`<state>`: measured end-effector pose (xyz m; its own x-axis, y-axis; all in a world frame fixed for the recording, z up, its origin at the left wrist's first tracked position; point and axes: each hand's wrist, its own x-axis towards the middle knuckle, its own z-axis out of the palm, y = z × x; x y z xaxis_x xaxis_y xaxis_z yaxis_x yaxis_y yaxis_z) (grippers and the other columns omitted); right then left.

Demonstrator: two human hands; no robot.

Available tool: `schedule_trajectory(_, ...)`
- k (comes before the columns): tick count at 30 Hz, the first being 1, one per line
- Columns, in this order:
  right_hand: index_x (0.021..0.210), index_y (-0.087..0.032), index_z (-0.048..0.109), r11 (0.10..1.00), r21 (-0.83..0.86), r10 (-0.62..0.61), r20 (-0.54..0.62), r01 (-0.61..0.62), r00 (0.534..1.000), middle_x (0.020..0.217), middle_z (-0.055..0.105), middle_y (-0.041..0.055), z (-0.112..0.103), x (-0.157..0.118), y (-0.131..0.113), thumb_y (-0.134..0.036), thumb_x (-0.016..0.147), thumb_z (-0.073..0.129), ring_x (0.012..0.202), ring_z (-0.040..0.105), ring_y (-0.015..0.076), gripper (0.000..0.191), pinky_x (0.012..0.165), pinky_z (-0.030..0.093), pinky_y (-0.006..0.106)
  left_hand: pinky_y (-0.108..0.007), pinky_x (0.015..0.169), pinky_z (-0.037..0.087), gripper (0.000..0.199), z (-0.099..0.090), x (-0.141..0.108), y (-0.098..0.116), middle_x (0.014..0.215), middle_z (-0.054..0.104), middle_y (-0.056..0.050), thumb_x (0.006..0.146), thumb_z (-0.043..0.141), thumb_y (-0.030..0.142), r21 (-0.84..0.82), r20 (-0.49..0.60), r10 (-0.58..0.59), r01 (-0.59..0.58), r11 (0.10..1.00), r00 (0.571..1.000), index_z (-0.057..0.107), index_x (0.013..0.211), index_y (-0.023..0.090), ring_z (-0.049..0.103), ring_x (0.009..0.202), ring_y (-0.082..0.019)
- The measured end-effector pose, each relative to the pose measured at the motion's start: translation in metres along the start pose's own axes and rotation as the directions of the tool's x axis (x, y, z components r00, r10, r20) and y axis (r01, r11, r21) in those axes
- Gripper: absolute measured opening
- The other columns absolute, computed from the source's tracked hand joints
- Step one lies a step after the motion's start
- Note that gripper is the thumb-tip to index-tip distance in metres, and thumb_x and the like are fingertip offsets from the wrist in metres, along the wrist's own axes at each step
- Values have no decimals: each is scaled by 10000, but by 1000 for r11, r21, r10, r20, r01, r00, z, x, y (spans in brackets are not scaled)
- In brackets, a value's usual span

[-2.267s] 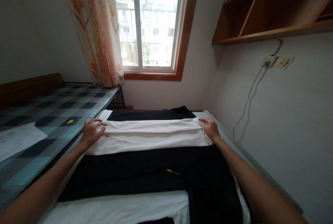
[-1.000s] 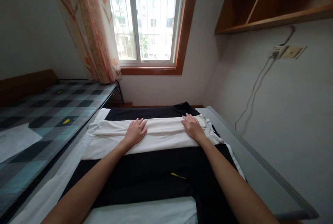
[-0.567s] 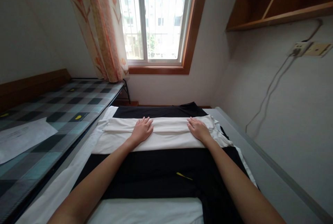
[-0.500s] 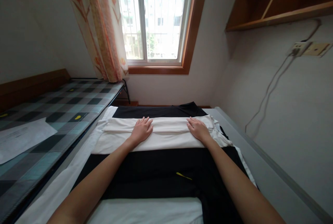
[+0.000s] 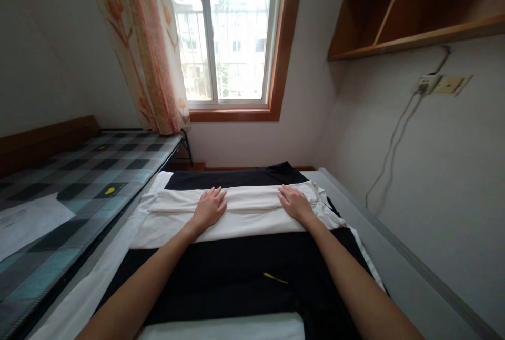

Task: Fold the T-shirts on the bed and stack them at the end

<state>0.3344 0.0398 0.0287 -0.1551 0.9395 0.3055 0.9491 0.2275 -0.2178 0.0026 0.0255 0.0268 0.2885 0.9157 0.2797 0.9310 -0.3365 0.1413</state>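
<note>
A folded white cloth [image 5: 252,222] lies across a black cloth [image 5: 221,271] that bears a small yellow mark. On the white cloth's left part rests my left hand [image 5: 210,206], palm down with the fingers spread. My right hand [image 5: 295,202] lies flat on its right part, fingers stretched forward. Neither hand grips the fabric. More black fabric shows beyond the white band, and a pale piece [image 5: 229,328] shows at the bottom edge.
On the left stands a checked mattress [image 5: 130,163] with a paper sheet [image 5: 31,222] on it. Ahead are a curtain [image 5: 148,50] and a window. A wooden shelf [image 5: 418,40] and a socket with a hanging cord [image 5: 390,150] are on the right wall.
The view has tilted up and shifted slightly, so the scene sits lower in the picture. Both hands remain flat on the white cloth, with little change in their place on it.
</note>
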Motion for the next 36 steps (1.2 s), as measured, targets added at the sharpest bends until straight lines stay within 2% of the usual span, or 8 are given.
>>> schedule_trajectory(19, 1269, -196, 632, 1000, 11, 14, 16, -14, 1000, 1393, 556, 110, -2, -1, -2, -351, 949, 409, 1291, 497, 257, 420, 1078, 361, 412, -465, 1112, 318, 449, 1, 0, -1, 1458, 492, -108, 961, 395, 364, 13, -5, 21, -21, 1000, 1000, 541, 1358, 214, 427, 1355, -309)
schedule_trajectory(36, 1277, -182, 626, 1000, 11, 28, 17, -29, 999, 1396, 554, 109, -4, -1, -4, -344, 948, 419, 1294, 495, 255, 421, 1083, 353, 403, -457, 1118, 314, 434, 1, 0, 0, 1460, 492, -91, 962, 407, 361, 6, -6, 8, -8, 1000, 1000, 545, 1353, 233, 421, 1363, -293)
